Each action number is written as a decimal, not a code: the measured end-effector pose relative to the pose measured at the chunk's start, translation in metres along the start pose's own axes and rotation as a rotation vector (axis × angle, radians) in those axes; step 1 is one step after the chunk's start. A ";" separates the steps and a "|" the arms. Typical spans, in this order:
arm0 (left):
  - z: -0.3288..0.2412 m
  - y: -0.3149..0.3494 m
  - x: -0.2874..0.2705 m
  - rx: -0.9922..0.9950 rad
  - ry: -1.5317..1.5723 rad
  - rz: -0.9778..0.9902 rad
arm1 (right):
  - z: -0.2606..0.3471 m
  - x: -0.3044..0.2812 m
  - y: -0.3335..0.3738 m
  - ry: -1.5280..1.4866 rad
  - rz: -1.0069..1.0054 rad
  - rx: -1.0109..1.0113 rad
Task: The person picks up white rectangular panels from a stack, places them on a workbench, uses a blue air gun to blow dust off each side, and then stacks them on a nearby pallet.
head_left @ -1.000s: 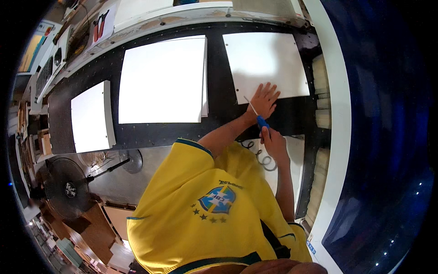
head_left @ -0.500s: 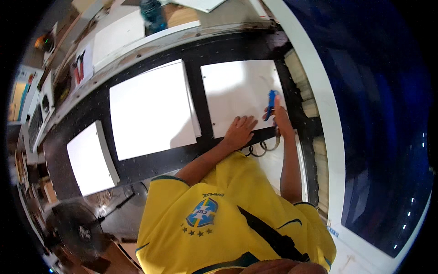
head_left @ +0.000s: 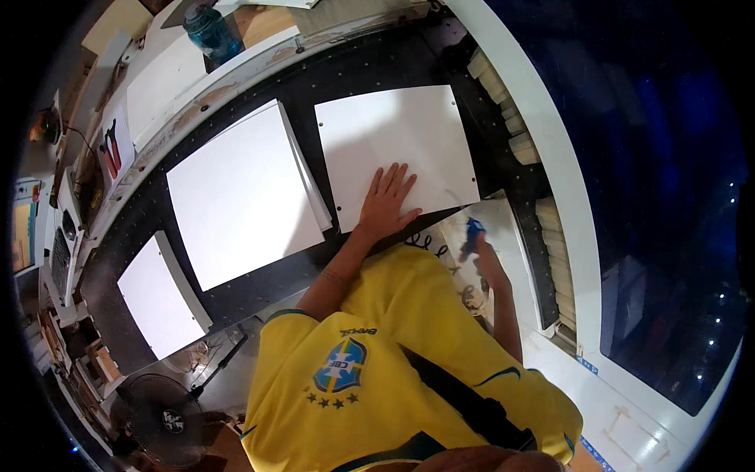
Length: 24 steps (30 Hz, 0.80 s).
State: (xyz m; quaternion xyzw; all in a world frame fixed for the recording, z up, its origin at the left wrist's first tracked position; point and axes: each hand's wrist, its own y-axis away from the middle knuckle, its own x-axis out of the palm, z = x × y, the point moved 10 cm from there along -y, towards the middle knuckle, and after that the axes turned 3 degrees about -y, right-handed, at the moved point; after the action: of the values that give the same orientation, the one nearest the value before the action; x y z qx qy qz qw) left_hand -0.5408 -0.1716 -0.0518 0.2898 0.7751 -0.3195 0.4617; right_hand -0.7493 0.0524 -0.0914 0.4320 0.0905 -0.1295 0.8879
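Note:
My left hand (head_left: pixel 383 208) lies flat on a white square panel (head_left: pixel 429 130), its fingers spread near the panel's front edge. The panel has small dark holes near its corners and rests on the black work surface (head_left: pixel 299 75). Off the panel's front right corner, my right hand (head_left: pixel 489 258) is closed around a blue air blow gun (head_left: pixel 474 230). That hand is apart from the panel and partly blurred. A dark coiled hose (head_left: pixel 425 245) hangs between my body and the work surface; where it joins the blow gun is unclear.
Left of the panel lie a larger stack of white sheets (head_left: pixel 244 197) and a smaller white stack (head_left: pixel 161 299). Beyond them are a teal bottle (head_left: pixel 214 38) and red-handled pliers (head_left: pixel 112 153). A fan (head_left: pixel 161 417) stands lower left; a white-framed dark pane (head_left: pixel 661 197) borders the right.
My right hand has drawn the blow gun back toward me, from above the panel to past its front edge. My left hand now lies farther onto the panel. The view has shifted slightly.

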 end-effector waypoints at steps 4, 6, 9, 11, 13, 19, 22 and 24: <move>-0.005 -0.009 -0.006 0.034 0.026 -0.038 | -0.048 -0.070 0.031 -0.494 -0.297 -0.130; -0.005 -0.011 -0.008 0.030 0.015 -0.013 | -0.031 -0.085 0.049 -0.539 -0.274 -0.169; -0.003 -0.024 0.005 0.050 -0.028 -0.004 | -0.009 -0.067 0.063 -0.348 -0.023 -0.071; -0.002 -0.031 0.014 0.068 -0.071 -0.027 | -0.005 -0.019 0.071 -0.084 0.409 0.023; -0.006 -0.046 0.015 0.063 0.009 -0.017 | -0.048 -0.027 0.053 -0.007 0.358 0.152; -0.034 -0.052 0.020 0.098 -0.044 0.075 | -0.004 -0.094 0.045 -0.577 0.016 -0.122; -0.053 -0.048 0.022 0.117 -0.034 0.160 | 0.002 -0.131 0.039 -0.383 -0.179 -0.132; -0.059 -0.043 0.027 0.105 -0.050 0.169 | -0.004 -0.148 0.018 -0.257 -0.217 -0.096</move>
State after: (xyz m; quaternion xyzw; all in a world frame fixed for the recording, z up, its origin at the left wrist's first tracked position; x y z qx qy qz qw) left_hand -0.6151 -0.1488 -0.0449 0.3701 0.7183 -0.3266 0.4902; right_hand -0.8845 0.0886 -0.0405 0.3568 0.0285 -0.2744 0.8925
